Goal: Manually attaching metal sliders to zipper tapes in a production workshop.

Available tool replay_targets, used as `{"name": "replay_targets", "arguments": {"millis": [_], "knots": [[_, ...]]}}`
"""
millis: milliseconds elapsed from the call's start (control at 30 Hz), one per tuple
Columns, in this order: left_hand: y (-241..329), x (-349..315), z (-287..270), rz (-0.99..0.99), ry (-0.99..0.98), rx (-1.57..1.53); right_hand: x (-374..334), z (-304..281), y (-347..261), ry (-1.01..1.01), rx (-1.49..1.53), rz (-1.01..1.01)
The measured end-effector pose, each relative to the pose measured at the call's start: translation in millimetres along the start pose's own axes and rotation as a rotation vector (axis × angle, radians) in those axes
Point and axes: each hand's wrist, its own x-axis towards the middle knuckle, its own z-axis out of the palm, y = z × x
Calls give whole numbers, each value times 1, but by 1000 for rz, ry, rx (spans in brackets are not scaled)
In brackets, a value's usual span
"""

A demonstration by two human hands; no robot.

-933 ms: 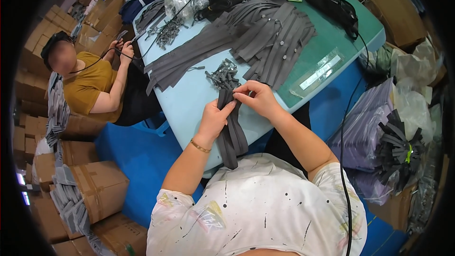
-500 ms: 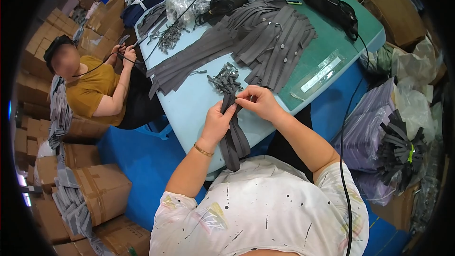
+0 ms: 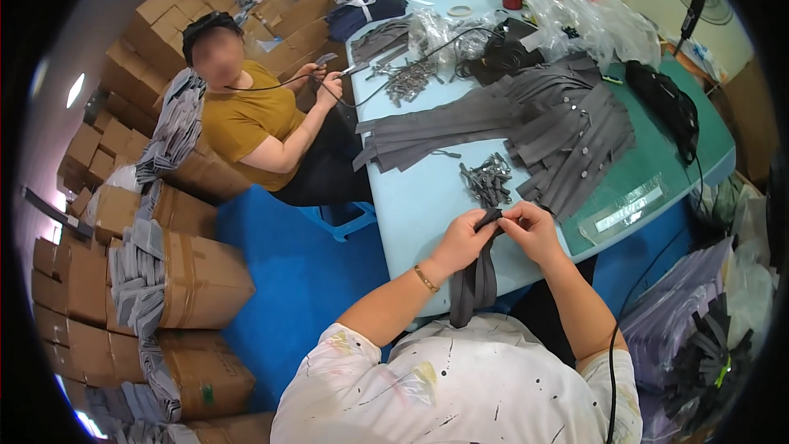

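Dark grey fabric tape [image 3: 463, 296], long and flat, hangs from my left hand [image 3: 462, 245], whose thumb and fingers are clamped on it near its upper end. My right hand [image 3: 530, 234] is pinched on that same end, just beside the left; whether a small piece also sits between its fingertips, I cannot tell. The tape's lower end reaches past the near edge of the pale blue tabletop [image 3: 411, 234]. Just beyond my hands lies a loose heap of small grey metallic pulls [image 3: 486, 178], and behind it flat dark grey strips [image 3: 575, 127] spread in overlapping layers, partly across a green mat [image 3: 674, 168].
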Motion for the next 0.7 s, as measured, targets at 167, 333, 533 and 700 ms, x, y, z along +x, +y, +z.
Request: {"name": "replay_targets", "arguments": {"millis": [167, 333, 533, 700], "knots": [[-2, 1, -3, 48, 31, 17, 2, 5, -7, 8, 5, -29], [-4, 2, -2, -5, -28, -48, 3, 5, 8, 53, 30, -30], [-5, 0, 0, -73, -61, -64, -3, 3, 4, 79, 30, -12], [-4, 3, -4, -120, -19, -118, 2, 4, -6, -9, -179, -73]]}}
